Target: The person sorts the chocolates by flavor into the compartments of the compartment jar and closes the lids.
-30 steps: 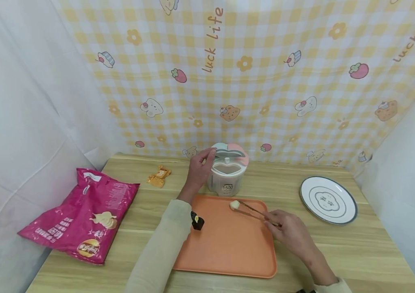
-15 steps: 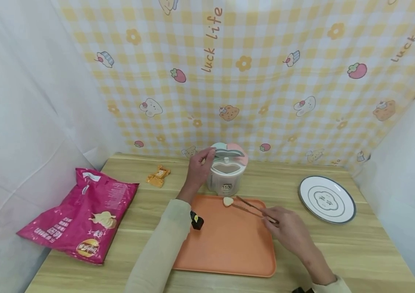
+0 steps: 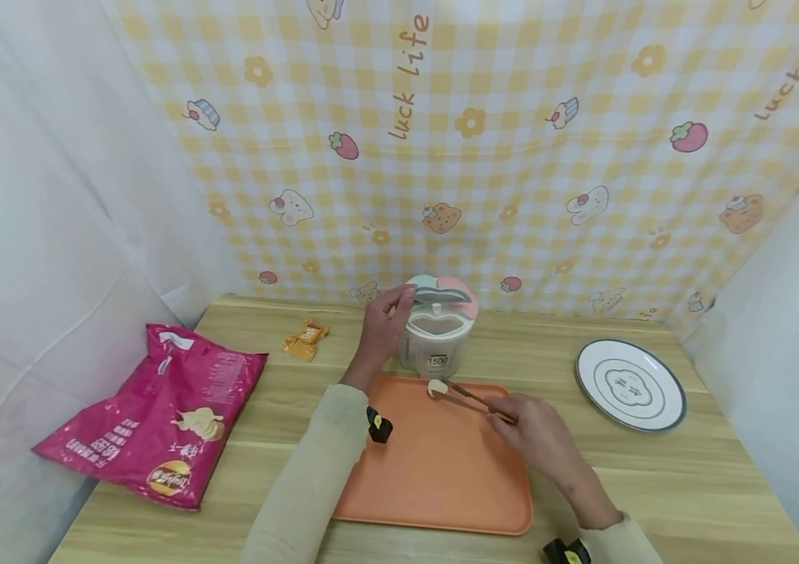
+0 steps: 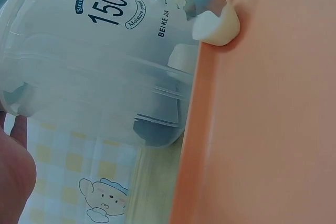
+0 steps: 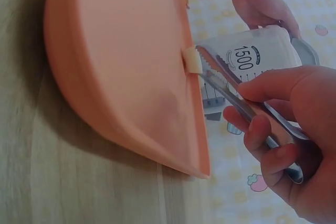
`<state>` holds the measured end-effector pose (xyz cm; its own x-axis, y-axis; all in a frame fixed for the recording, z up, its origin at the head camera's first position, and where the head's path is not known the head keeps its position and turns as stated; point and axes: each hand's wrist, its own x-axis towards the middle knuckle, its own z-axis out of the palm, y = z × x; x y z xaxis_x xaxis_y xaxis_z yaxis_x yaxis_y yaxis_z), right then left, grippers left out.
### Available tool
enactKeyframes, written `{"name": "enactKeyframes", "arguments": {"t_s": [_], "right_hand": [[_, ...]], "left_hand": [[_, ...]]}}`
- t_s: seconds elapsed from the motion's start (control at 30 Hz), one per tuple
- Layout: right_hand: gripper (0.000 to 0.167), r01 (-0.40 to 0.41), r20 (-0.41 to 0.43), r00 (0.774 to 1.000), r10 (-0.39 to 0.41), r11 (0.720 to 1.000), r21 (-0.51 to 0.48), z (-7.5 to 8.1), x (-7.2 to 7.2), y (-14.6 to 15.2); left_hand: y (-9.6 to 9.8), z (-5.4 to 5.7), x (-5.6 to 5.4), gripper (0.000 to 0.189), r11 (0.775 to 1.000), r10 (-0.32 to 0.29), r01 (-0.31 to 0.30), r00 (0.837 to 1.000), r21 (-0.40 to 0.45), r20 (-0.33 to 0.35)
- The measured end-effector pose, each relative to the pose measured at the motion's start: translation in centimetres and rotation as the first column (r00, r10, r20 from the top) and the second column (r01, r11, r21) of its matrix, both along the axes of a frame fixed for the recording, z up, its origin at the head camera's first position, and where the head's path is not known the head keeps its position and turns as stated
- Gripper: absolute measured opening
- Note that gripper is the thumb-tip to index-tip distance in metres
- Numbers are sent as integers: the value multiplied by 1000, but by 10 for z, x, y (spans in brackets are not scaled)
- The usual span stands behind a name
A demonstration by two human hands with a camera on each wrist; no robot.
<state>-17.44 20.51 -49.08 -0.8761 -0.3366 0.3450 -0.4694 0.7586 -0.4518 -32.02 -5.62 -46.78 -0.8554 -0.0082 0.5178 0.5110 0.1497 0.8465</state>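
Note:
My left hand holds up the hinged lid of a clear storage container marked 1500. A pale chunk shows through its wall, low down, in the left wrist view. With curled fingers, my right hand grips metal tongs with serrated tips. Those tips are at a small whitish, rounded piece that looks like a marshmallow. It lies at the far edge of the orange tray, just in front of the container. In the right wrist view, the tips straddle the piece's end.
A magenta chip bag lies on the left of the wooden table. Behind it are orange-wrapped sweets. On the right sits a white plate with a dark rim. A checked cloth hangs behind the table.
The whitish piece has shifted left along the tray's far edge. The tongs came away from it, then moved left onto it again. My left hand and the raised lid have stayed put.

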Motion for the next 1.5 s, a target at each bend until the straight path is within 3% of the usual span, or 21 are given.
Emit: {"name": "enactKeyframes", "arguments": {"t_s": [0.27, 0.47, 0.73, 0.93, 1.13, 1.23, 1.37, 1.5], "right_hand": [[20, -15, 62, 998, 17, 999, -34, -4, -1, 0], [21, -5, 41, 999, 7, 999, -39, -5, -1, -1], [20, -23, 54, 998, 25, 999, -40, -1, 1, 1], [23, -56, -47, 998, 51, 994, -94, 11, 12, 8], [25, -137, -135, 985, 107, 964, -230, 40, 25, 7], [28, -173, -216, 969, 117, 950, -262, 54, 23, 5], [29, -164, -320, 944, 84, 959, -230, 64, 13, 4], [27, -137, -332, 941, 60, 967, -215, 65, 2, 2]], "left_hand": [[-1, -1, -1, 27, 1000, 4, -3, 1000, -20, 17], [-2, 2, 2, 30, 999, 9, -7, 999, -40, 36], [-2, 0, 0, 28, 1000, 4, -4, 1000, -10, 5], [-2, -2, -2, 28, 1000, 7, -7, 1000, -16, -2], [-3, 1, 0, 29, 1000, 12, -12, 1000, -26, 0], [-3, 1, 0, 30, 999, 16, -15, 1000, -31, 6], [-3, 0, 0, 30, 999, 12, -12, 1000, -38, 12], [-3, 0, 0, 30, 999, 5, -5, 1000, -34, 3]]}}
